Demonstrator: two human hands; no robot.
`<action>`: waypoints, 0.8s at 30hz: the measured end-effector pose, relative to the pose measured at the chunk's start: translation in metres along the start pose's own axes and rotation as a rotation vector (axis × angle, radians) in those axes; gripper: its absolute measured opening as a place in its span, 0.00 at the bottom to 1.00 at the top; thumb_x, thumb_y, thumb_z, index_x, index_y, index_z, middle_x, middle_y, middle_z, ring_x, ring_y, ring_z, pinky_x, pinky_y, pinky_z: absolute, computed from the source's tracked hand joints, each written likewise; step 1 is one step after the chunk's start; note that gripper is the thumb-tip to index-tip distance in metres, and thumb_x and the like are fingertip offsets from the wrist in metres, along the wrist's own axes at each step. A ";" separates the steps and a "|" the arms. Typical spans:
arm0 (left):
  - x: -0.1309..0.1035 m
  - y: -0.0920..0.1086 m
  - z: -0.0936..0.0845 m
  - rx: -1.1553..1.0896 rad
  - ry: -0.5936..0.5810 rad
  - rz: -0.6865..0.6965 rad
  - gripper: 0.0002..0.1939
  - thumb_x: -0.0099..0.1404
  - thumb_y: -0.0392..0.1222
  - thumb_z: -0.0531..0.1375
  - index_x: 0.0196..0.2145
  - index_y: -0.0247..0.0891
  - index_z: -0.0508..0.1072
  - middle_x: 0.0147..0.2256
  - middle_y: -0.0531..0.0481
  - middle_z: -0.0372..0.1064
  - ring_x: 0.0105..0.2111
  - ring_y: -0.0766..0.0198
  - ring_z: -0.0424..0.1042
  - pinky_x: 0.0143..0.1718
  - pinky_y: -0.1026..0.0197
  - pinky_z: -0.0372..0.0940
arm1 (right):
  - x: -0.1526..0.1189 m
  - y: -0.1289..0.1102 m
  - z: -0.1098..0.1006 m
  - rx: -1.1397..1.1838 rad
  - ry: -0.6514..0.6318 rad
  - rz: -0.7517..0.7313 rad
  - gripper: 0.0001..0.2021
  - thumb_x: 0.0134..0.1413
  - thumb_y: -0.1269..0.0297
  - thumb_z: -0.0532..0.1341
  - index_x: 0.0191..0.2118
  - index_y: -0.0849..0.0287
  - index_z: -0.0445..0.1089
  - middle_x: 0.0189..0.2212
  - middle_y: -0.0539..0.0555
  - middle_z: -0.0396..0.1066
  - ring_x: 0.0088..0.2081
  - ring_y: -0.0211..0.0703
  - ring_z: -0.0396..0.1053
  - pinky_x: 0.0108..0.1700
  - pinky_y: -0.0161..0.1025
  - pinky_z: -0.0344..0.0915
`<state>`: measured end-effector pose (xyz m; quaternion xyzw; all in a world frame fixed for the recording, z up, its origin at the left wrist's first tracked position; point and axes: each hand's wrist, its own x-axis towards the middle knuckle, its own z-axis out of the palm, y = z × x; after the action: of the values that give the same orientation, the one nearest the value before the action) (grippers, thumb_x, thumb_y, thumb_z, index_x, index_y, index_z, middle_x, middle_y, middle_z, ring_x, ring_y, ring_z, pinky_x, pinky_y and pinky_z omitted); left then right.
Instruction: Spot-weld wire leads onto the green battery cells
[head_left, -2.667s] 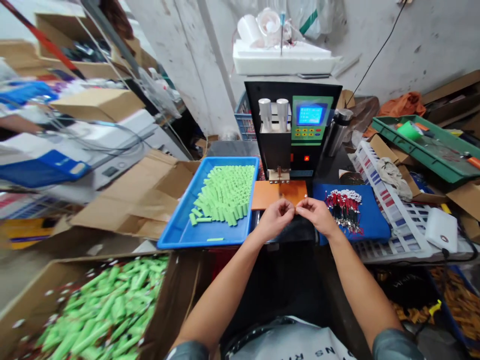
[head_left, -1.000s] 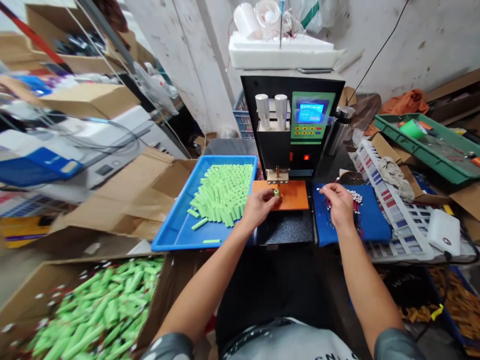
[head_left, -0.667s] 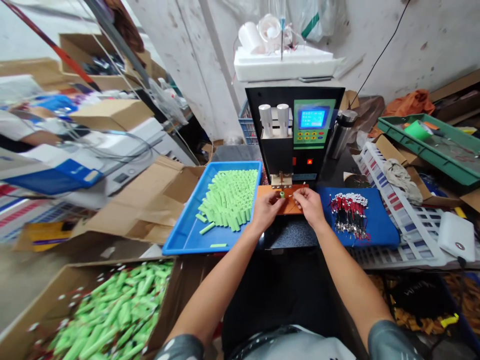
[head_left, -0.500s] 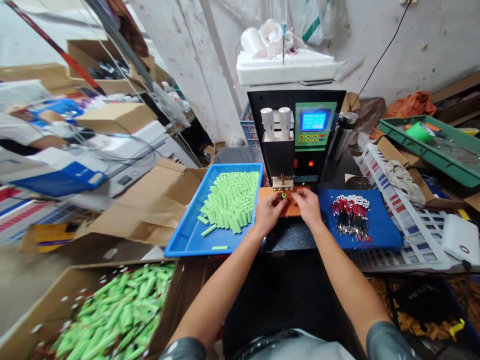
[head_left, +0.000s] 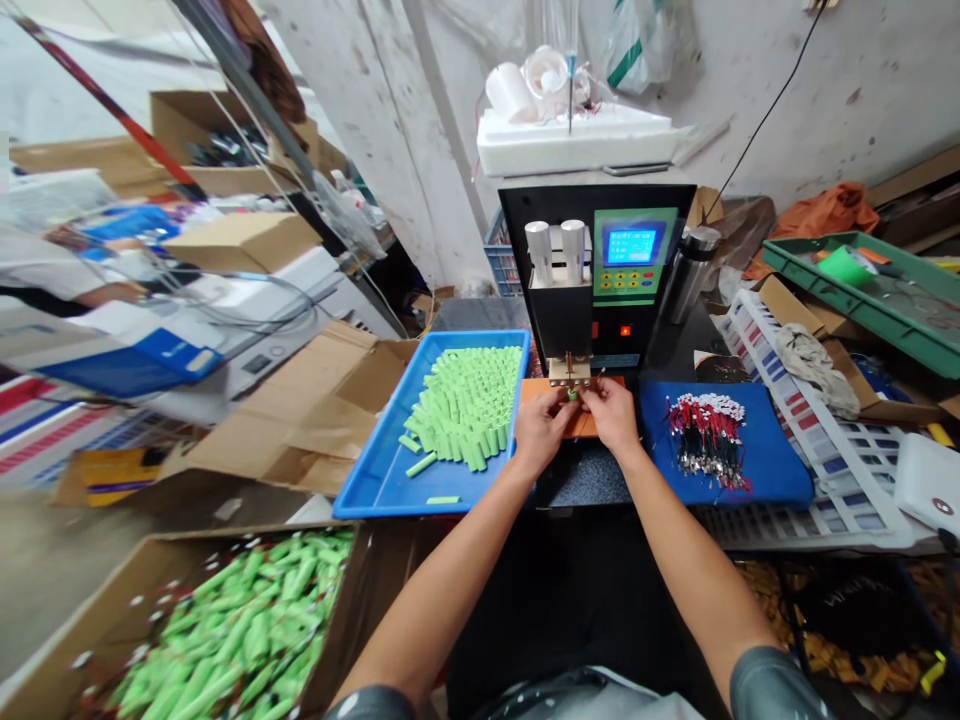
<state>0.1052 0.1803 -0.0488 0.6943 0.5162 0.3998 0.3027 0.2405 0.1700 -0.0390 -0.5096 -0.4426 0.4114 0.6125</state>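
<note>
Pinching a small green cell (head_left: 572, 394) between both hands, left hand (head_left: 541, 430) and right hand (head_left: 616, 420) hold it under the welder's electrodes (head_left: 568, 366), over the orange pad (head_left: 537, 392); steady alignment seems needed.

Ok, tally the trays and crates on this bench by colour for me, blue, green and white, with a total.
Blue tray holding green cells, left of the hands: 1
Blue tray under the red-wired leads: 1
Green tray at the far right: 1
White crate lying flat: 1
Total: 4
</note>
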 end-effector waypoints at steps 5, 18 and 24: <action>0.000 -0.001 0.000 -0.007 -0.007 0.002 0.15 0.64 0.48 0.61 0.45 0.42 0.79 0.33 0.48 0.78 0.34 0.60 0.74 0.35 0.63 0.66 | 0.000 0.002 -0.001 -0.028 -0.008 -0.013 0.13 0.49 0.53 0.64 0.35 0.58 0.74 0.35 0.56 0.78 0.37 0.49 0.75 0.40 0.43 0.71; 0.000 0.000 0.000 -0.017 0.001 -0.001 0.15 0.64 0.48 0.61 0.44 0.41 0.80 0.32 0.48 0.77 0.31 0.62 0.72 0.33 0.64 0.64 | 0.000 0.004 -0.002 -0.023 -0.015 -0.032 0.11 0.50 0.56 0.64 0.35 0.57 0.74 0.34 0.55 0.78 0.36 0.48 0.75 0.39 0.42 0.71; -0.001 0.000 0.000 -0.016 0.002 -0.002 0.15 0.64 0.47 0.61 0.44 0.40 0.80 0.32 0.48 0.77 0.30 0.62 0.72 0.33 0.63 0.64 | -0.001 0.003 -0.001 -0.035 -0.013 -0.033 0.11 0.51 0.55 0.64 0.33 0.57 0.74 0.33 0.55 0.77 0.36 0.48 0.75 0.39 0.43 0.71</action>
<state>0.1050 0.1795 -0.0487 0.6910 0.5138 0.4045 0.3082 0.2412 0.1692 -0.0417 -0.5102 -0.4619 0.3966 0.6075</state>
